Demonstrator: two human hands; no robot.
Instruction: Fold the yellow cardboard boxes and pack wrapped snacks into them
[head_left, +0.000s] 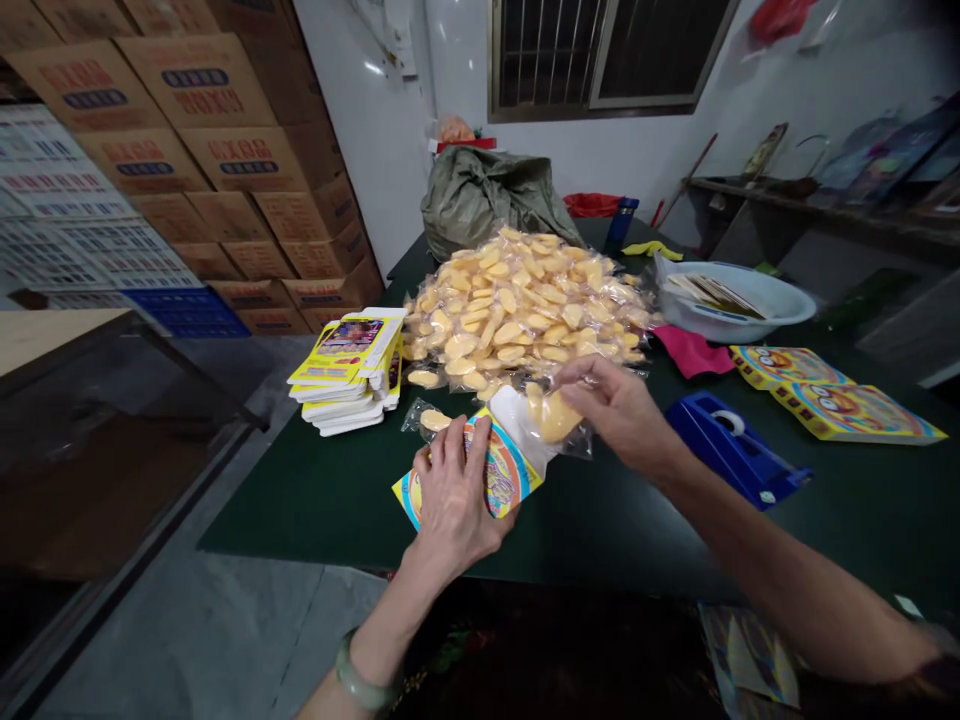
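Note:
My left hand [459, 500] is wrapped over a colourful yellow and blue carton [510, 470], holding it tilted near the table's front edge. The carton's white flap end [514, 412] points up and right. At that end my right hand [607, 405] pinches a clear-wrapped yellow piece [556, 415]; whether part of it lies inside the carton is hard to tell. Behind both hands rises a big pile of wrapped yellow pieces [517, 310]. One loose wrapped piece [433, 419] lies just beyond my left hand. Flat yellow and white cartons [349, 365] are stacked left of the pile.
On the right are a blue tape dispenser [731, 445], filled cartons [855, 405], a pink cloth [694, 350] and a pale basin [739, 300]. A grey-green sack [495, 200] stands behind the pile. Brown boxes [217, 150] are stacked at the back left.

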